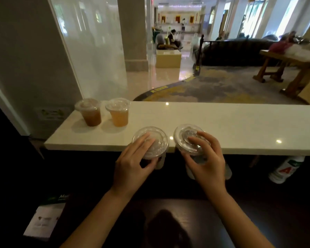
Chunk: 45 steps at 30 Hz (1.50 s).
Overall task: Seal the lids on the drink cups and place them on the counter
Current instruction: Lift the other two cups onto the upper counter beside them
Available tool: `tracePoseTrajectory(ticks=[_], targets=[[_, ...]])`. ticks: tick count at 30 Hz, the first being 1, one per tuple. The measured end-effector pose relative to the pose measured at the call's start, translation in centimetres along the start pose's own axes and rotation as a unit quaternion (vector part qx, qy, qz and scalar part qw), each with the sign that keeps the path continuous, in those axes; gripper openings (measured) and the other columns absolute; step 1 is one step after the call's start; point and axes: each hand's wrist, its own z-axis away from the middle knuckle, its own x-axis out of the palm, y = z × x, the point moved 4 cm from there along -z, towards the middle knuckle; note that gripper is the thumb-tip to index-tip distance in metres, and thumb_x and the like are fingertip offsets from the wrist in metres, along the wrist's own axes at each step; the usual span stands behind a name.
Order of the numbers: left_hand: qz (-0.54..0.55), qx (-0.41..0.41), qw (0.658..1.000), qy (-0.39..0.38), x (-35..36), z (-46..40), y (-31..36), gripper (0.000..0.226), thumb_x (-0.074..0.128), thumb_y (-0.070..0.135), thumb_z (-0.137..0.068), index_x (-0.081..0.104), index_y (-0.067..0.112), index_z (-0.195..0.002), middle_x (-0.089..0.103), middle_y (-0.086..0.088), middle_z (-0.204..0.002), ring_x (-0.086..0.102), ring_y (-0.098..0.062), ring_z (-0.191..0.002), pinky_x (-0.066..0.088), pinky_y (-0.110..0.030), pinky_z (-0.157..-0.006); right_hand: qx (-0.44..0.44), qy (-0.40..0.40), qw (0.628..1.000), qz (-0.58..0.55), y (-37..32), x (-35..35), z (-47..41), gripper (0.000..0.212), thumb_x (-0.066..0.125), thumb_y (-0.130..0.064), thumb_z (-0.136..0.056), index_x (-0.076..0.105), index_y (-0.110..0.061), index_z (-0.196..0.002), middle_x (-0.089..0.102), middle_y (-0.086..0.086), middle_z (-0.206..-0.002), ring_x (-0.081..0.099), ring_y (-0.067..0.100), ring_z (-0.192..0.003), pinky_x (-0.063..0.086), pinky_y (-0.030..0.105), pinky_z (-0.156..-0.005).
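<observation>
Two lidded cups stand at the left end of the white counter (222, 122): a dark brown drink (90, 112) and, right of it, an orange drink (118, 112). My left hand (132, 161) grips a dark drink cup from above, fingers resting on its clear lid (157, 140). My right hand (207, 158) grips a clear-looking cup the same way, fingers pressed on its lid (184, 138). Both held cups hang at the counter's near edge, their bodies mostly hidden by my hands and the dark space below.
A glass panel (89, 56) rises behind the two standing cups. A white bottle (284, 169) with a red mark lies under the counter at right. A printed sheet (45, 219) lies lower left. Beyond the counter is a lobby with seated people and a wooden table (284, 65).
</observation>
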Motion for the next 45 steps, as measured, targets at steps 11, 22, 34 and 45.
tracePoseTrajectory(ticks=[11, 22, 34, 45], targets=[[-0.041, -0.118, 0.992, -0.019, 3.0, -5.4, -4.5, 0.053, 0.075, 0.026, -0.069, 0.058, 0.024, -0.119, 0.055, 0.005, -0.131, 0.054, -0.019, -0.116, 0.051, -0.036, -0.086, 0.043, -0.045, 0.998, 0.028, 2.1, 6.2, -6.5, 0.045, 0.078, -0.014, -0.068, 0.062, -0.021, -0.110, 0.050, -0.001, -0.125, 0.048, 0.008, -0.109, 0.052, 0.038, -0.086], [-0.043, -0.128, 0.990, -0.047, 6.7, -9.5, -7.7, 0.051, 0.071, 0.028, -0.073, 0.055, 0.021, -0.121, 0.050, 0.002, -0.137, 0.050, -0.020, -0.121, 0.048, -0.034, -0.087, 0.034, -0.063, 0.995, 0.068, 6.1, 8.8, -9.9, 0.043, 0.077, -0.013, -0.068, 0.064, -0.017, -0.108, 0.052, 0.004, -0.125, 0.051, 0.017, -0.111, 0.044, 0.028, -0.083], [-0.058, -0.113, 0.990, -0.053, 7.8, -11.0, -8.9, 0.052, 0.071, 0.027, -0.075, 0.054, 0.018, -0.123, 0.051, -0.002, -0.137, 0.053, -0.022, -0.118, 0.050, -0.034, -0.084, 0.029, -0.088, 0.994, 0.063, 7.2, 9.5, -11.3, 0.046, 0.077, -0.013, -0.069, 0.061, -0.014, -0.112, 0.050, 0.007, -0.127, 0.047, 0.016, -0.113, 0.049, 0.036, -0.088], [-0.073, -0.104, 0.989, -0.070, 8.1, -11.1, -9.3, 0.051, 0.069, 0.031, -0.076, 0.053, 0.020, -0.124, 0.050, -0.002, -0.138, 0.054, -0.022, -0.116, 0.052, -0.033, -0.081, 0.031, -0.087, 0.991, 0.096, 6.9, 9.5, -11.1, 0.046, 0.076, -0.015, -0.071, 0.060, -0.013, -0.113, 0.049, 0.008, -0.128, 0.048, 0.020, -0.115, 0.044, 0.028, -0.087]])
